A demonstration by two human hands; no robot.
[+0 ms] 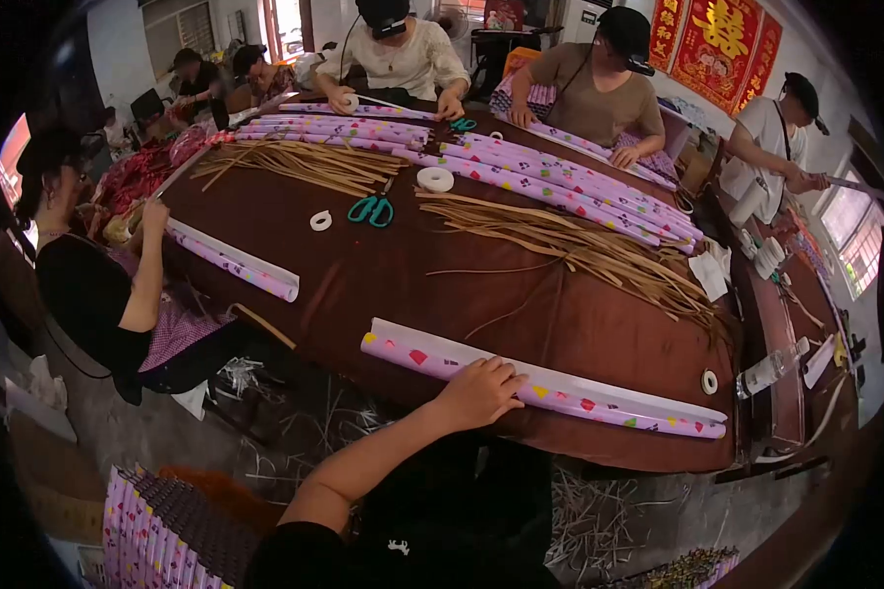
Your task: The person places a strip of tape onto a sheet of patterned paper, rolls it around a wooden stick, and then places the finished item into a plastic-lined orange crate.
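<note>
Left hand (481, 393): palm down, fingers together and partly bent over a half-rolled purple patterned sheet (609, 405); whether it grips or only presses cannot be determined. Right hand: out of view, state cannot be told. The sheet lies along the near edge of the brown-covered counter (393, 285), its white inner face partly exposed.

Counter: two bundles of brown strips (580, 257), finished patterned rolls (570, 187) at the far side, teal-handled scissors (371, 210), and a white tape roll (709, 381) near the sheet's right end. Several other people work around it. Red poster (722, 44) on the wall; pale scraps (594, 515) on the floor.

Containers: one clear bottle (771, 368) right of the counter; contents indeterminable.
</note>
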